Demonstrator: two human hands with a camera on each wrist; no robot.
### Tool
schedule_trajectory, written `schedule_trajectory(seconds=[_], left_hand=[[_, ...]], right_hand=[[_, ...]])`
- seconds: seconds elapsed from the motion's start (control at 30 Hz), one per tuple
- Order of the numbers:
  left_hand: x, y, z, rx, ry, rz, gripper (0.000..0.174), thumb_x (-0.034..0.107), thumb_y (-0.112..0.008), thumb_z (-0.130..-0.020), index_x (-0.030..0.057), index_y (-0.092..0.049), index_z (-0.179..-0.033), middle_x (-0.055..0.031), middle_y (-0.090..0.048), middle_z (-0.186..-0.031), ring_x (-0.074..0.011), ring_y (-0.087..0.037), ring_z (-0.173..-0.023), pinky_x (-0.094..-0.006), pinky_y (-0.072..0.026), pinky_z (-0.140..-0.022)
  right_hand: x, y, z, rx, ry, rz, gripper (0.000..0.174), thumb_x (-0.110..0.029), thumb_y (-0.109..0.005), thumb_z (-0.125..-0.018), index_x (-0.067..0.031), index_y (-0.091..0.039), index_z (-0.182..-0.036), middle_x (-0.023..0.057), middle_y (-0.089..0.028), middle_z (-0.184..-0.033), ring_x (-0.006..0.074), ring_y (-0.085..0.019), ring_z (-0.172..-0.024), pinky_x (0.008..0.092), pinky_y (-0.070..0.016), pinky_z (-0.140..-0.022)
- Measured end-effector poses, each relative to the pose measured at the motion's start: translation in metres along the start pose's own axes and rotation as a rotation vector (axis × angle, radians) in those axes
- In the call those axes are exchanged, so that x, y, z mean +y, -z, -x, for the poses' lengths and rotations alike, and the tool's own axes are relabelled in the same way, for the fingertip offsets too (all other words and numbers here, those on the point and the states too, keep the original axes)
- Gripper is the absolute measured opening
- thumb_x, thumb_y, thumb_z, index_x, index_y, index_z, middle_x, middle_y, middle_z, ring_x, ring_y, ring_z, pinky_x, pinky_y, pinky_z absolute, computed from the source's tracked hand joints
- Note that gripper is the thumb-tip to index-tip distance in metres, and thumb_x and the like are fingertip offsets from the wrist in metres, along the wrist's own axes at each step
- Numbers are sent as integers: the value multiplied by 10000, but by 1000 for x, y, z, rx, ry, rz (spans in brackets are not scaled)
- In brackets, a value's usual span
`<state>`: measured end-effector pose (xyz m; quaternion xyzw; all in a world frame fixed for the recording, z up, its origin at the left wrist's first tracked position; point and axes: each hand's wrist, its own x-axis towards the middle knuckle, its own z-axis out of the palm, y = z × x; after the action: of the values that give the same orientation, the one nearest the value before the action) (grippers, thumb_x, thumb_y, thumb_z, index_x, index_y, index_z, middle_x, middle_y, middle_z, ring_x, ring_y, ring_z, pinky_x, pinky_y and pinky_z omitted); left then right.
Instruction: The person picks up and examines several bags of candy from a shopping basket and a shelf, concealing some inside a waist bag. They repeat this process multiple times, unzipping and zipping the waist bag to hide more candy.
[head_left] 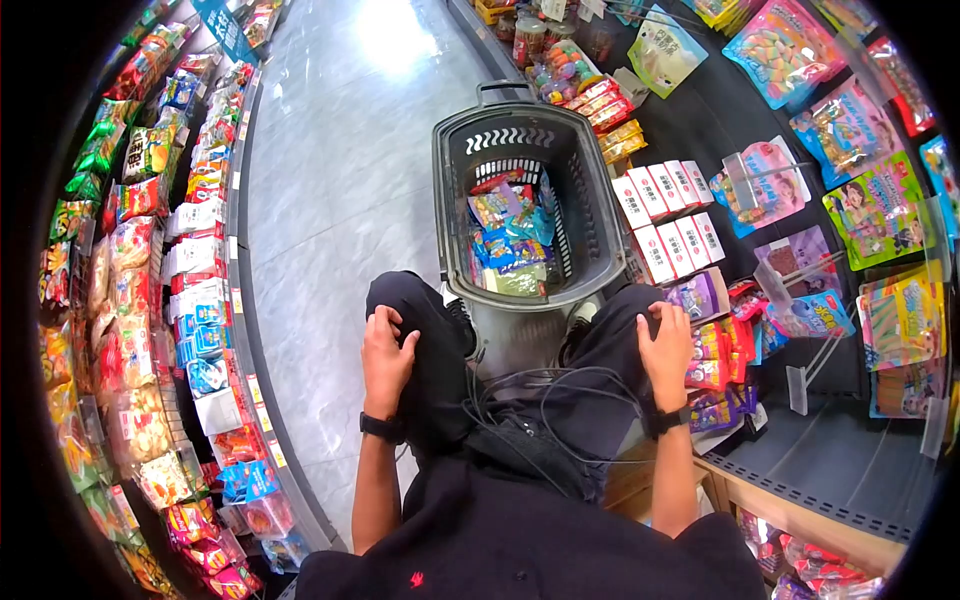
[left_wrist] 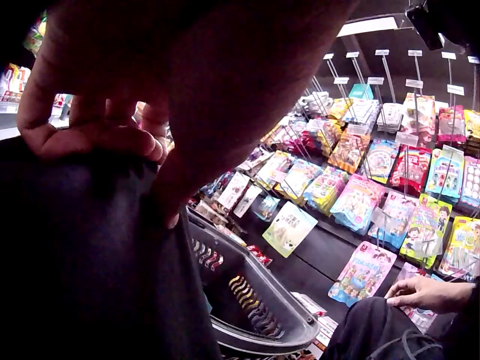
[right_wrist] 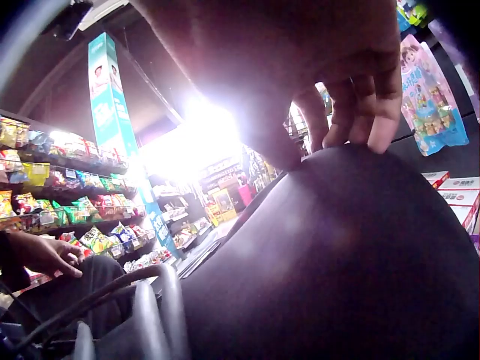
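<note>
My left hand rests on the left knee of my dark trousers, its fingers loosely bent and holding nothing. On the other knee lies my right hand, also relaxed, its fingertips touching the cloth in the right wrist view. Between and beyond my knees stands a dark grey shopping basket, also partly visible in the left wrist view. Several bright snack packets lie at its bottom. Neither hand touches the basket.
Grey cables loop across my lap. Bagged snacks fill shelves along the left. At right, white boxes and hanging candy bags stand close to my right knee. Grey tiled floor runs ahead between the shelves.
</note>
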<state>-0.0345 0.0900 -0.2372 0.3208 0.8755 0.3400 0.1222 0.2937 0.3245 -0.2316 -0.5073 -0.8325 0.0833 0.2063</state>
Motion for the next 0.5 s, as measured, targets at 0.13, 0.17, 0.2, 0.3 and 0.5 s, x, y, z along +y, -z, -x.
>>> schedule_trajectory(seconds=[0.13,0.17,0.2,0.3,0.5], left_hand=[[0,0,1,10,-11,15,341,44,-763,-759,47,-483,-953,-90,-520,-856,-245,-559,-726,-380,-492,-657],[-1,0,1,12,-16,17,341,44,-763,-759,46,-483,-954,-91,-521,-857,-245,-559,-727,-380,-492,-657],[-1,0,1,11,-17,17,341,44,-763,-759,46,-484,-954,-91,-521,-857,-246,-559,-727,-380,-491,-657],[-1,1,1,13,-21,22,340,44,-763,-759,46,-485,-955,-91,-520,-856,-247,-557,-727,-381,-491,-657],[2,3,2,6,-9,24,341,48,-765,-758,47,-486,-955,-87,-519,-852,-241,-557,-730,-377,-491,-654]], right_hand=[[2,-1,0,6,11,5,224,-196,-703,-854,-68,-593,-1002,93,-596,-935,292,-583,-934,404,-487,-804],[2,-1,0,6,9,-2,220,-188,-702,-853,-62,-596,-1001,96,-598,-937,292,-583,-936,403,-483,-808],[1,-1,0,7,7,-9,217,-179,-701,-852,-56,-599,-999,99,-601,-939,292,-583,-938,401,-480,-812],[0,0,0,6,0,-15,215,-171,-699,-851,-50,-603,-1000,102,-605,-944,291,-582,-942,400,-475,-818],[1,-2,1,4,6,-2,221,-190,-696,-860,-61,-596,-1010,97,-599,-951,297,-582,-947,406,-483,-813]])
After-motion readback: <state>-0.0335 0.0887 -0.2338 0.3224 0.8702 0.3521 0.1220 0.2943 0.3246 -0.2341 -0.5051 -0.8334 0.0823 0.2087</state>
